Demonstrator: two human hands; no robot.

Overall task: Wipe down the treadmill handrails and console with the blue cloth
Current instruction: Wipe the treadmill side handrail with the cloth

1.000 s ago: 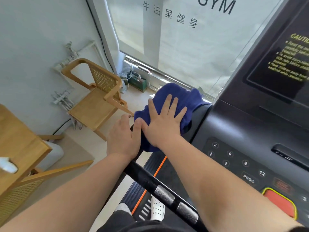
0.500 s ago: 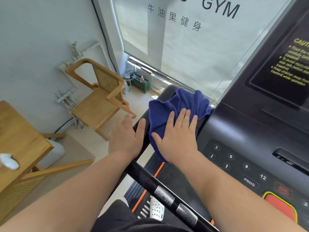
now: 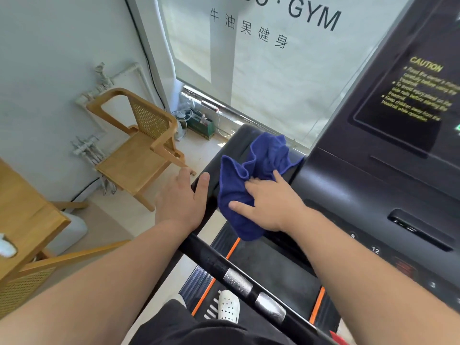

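A person on a treadmill works a blue cloth [image 3: 251, 185] over the top of the left handrail [image 3: 224, 265], where the rail meets the console [image 3: 348, 185]. The right hand [image 3: 271, 202] bears down on the bunched cloth, thumb spread across its lower part and some fingers curled into the folds. The left hand [image 3: 179, 200] rests bare on the rail just beside it, thumb along the top and fingers reaching past the outer side.

The likeliest slip seems to be the cloth's hanging corner, which dangles off the rail above the belt [image 3: 273, 270]. A loose bunch could slide free and drop there. The right forearm also crosses the keypad [image 3: 368, 245]. A careless press might start the belt under the white shoe [image 3: 227, 306]. The wadded cloth probably also leaves streaks unwiped.
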